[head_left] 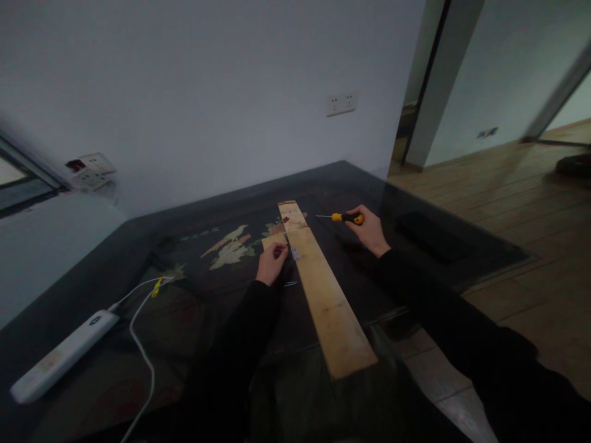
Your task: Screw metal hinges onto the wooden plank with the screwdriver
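Note:
A long pale wooden plank lies lengthwise on a dark table. A small metal hinge sits at its left edge, beside a short piece of wood. My left hand is curled at that edge, fingertips pinched by the hinge; what they hold is too small to make out. My right hand is to the right of the plank, closed round a yellow-and-black screwdriver whose tip points left towards the plank. Both arms are in black sleeves.
A white power strip with a white cable lies at the table's near left. The tabletop carries a painted pattern. A small screw lies near my left wrist. A wall socket is behind; wooden floor and a doorway lie to the right.

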Demonstrator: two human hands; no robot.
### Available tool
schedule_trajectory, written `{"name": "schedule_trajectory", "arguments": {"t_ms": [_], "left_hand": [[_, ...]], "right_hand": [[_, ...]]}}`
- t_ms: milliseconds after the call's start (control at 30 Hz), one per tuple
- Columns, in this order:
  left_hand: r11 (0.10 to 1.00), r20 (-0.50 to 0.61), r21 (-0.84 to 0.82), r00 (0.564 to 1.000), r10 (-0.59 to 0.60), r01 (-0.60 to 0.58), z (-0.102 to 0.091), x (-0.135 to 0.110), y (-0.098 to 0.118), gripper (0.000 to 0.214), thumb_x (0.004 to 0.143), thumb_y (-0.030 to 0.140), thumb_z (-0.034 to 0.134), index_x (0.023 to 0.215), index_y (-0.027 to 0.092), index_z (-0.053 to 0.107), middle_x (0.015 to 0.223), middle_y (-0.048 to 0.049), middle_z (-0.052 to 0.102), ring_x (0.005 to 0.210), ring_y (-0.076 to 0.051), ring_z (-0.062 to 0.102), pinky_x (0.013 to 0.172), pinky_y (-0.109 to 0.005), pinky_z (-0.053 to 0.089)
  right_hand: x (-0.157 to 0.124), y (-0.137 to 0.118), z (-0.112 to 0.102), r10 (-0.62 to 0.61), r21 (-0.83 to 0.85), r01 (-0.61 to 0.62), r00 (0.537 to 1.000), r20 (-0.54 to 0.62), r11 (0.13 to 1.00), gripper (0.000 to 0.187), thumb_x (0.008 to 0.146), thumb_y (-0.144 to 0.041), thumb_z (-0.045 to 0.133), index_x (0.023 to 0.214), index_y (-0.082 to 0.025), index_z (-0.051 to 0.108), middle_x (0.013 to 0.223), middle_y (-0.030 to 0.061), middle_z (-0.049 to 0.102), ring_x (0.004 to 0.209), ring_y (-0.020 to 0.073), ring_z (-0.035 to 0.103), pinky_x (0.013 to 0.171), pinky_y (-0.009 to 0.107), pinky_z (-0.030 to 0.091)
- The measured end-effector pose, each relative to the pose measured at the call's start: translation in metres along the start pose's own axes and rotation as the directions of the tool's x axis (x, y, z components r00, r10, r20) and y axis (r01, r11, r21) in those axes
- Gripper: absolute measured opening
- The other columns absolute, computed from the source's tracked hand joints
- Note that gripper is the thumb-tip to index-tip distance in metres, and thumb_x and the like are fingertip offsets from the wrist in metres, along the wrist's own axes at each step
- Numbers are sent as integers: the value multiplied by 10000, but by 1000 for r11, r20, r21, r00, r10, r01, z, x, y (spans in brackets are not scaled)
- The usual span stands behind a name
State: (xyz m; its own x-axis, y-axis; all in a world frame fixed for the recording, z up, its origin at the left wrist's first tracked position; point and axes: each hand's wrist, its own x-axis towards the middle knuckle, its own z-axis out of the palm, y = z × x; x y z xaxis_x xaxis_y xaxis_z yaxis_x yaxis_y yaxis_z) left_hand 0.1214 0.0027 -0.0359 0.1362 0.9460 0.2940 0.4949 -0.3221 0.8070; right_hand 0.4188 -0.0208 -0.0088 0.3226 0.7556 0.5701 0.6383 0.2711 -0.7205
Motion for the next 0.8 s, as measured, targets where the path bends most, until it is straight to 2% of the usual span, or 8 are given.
{"name": "schedule_trajectory", "arguments": {"t_ms": [167,333,500,800], "left_hand": [[999,56,21,998,32,-33,3,2,-4,176,819,360,585,827,194,644,828,-24,688,791,-183,623,795,-296,464],[998,99,59,995,-33,28,5,4,-6,175,813,381,611,833,210,643,808,-3,683,803,-177,620,847,-299,449],[996,98,54,993,-71,65,6,6,-6,155,793,371,650,807,217,640,775,10,678,806,-180,617,845,-298,450],[991,129,28,983,-130,127,6,10,-4,178,770,385,660,735,213,632,755,5,683,843,-192,623,858,-303,450]], "right_hand": [[-5,7,5,-19,-56,23,998,57,998,193,709,-206,641,900,-202,613,887,44,664,799,195,594,738,324,445],[-11,13,11,-91,-135,115,981,169,984,227,707,-133,614,924,-200,619,995,62,634,952,215,586,841,348,454],[-15,16,15,-41,-218,102,963,265,971,265,703,-121,618,952,-211,633,1026,63,589,962,215,579,867,366,467],[-19,18,20,-68,-222,140,950,306,965,367,697,-70,601,1045,-185,617,1055,76,545,974,205,570,933,359,456]]}}
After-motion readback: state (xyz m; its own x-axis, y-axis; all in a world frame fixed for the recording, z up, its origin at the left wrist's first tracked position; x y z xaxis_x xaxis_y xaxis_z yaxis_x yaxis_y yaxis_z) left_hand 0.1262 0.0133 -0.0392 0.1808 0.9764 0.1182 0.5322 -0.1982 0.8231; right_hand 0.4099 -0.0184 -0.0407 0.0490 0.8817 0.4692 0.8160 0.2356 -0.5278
